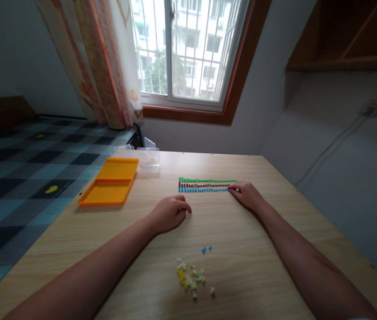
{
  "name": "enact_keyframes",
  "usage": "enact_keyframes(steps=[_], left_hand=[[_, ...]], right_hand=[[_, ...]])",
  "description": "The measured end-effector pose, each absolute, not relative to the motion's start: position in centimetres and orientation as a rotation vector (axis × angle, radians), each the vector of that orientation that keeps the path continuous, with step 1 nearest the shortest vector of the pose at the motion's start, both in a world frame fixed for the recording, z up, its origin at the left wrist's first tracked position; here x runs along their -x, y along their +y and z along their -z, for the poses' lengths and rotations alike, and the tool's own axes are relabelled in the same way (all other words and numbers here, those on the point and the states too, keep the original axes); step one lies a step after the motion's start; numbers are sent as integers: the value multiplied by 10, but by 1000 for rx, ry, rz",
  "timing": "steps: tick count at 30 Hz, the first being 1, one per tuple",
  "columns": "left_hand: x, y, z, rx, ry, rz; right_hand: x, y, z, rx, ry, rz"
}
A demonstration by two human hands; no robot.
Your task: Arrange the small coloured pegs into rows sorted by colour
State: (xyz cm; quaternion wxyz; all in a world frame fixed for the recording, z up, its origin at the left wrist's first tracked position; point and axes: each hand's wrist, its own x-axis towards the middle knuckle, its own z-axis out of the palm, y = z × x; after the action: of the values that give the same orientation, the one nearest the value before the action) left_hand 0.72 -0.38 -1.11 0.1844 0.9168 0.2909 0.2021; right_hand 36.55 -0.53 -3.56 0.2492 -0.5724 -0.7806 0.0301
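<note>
Three rows of tiny building bricks lie across the far middle of the table: a green row (pixel 204 180), a dark brown row (pixel 201 186) and a blue row (pixel 195 190). My right hand (pixel 245 194) is at the right end of the rows, its thumb and fingertips pinched on a small blue brick that they partly hide. In front of the rows' left end, my left hand (pixel 171 212) rests on the table with loosely bent fingers and nothing in them. Nearer to me are a few loose blue bricks (pixel 204 250) and a scattered pile of cream and yellow bricks (pixel 188 278).
An open orange tray (pixel 105 192) lies at the table's left edge, with clear plastic boxes (pixel 150 161) behind it. A bed with a checked cover (pixel 18 182) stands on the left. Beyond the table are a window (pixel 195 49), a curtain (pixel 108 66) and a wall.
</note>
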Motion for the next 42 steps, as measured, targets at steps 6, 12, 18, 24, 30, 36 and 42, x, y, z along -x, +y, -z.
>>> enact_keyframes(steps=[6,12,18,24,30,36,42], left_hand=[[-7,-5,10,-2583,818,-570],[-7,-4,11,-2583,835,-556],[-7,-3,12,-2597,832,-540],[-7,-4,11,-2595,831,-563],[-6,-3,13,-2592,825,-562],[-7,-4,12,-2599,821,-569],[-7,-6,10,-2598,841,-556]], right_hand=[[-364,-8,33,1572,-2127,-90],[-362,-8,32,1576,-2136,-83],[-360,-12,27,1590,-2152,-79],[-361,-15,25,1616,-2159,-46],[-361,-15,25,1631,-2118,-40],[-358,-21,19,1642,-2144,-24],[-356,-18,21,1649,-2143,-27]])
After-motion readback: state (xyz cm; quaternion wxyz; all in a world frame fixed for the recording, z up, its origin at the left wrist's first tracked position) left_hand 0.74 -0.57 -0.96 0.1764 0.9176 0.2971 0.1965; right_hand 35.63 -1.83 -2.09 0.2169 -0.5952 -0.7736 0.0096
